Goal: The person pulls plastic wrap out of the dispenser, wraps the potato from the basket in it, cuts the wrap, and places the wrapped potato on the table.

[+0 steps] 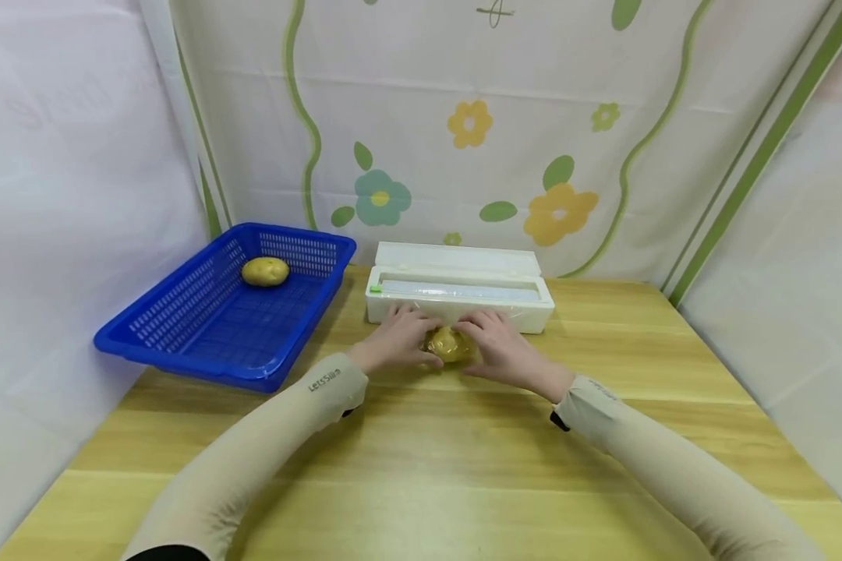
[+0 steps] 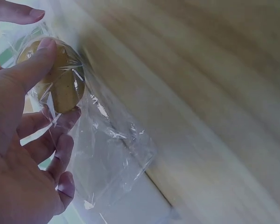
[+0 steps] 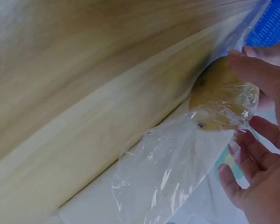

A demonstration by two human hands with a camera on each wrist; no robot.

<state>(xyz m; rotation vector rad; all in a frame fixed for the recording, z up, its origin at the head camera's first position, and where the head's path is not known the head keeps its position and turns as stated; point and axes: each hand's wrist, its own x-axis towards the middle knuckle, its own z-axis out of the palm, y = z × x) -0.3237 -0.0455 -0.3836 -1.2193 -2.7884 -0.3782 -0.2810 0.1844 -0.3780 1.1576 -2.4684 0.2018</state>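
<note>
A potato [image 1: 449,345] partly covered in clear plastic wrap is between both hands, in front of the white wrap dispenser [image 1: 456,310]. My left hand [image 1: 403,340] grips it from the left; in the left wrist view the thumb [image 2: 43,58] lies across the potato [image 2: 65,88], with fingers curled below. From the right, my right hand [image 1: 501,351] holds the potato [image 3: 219,88], its thumb over the top and its fingers by the gathered film. Loose plastic wrap [image 3: 151,163] trails from the potato across the dispenser's front.
Left of the dispenser stands a blue plastic basket [image 1: 274,372] with another potato [image 1: 265,271] inside. The dispenser lid [image 1: 456,257] is raised, and a film roll [image 1: 459,291] shows within. Flowered white curtains [image 1: 428,78] enclose the wooden table [image 1: 421,475] at the back and sides.
</note>
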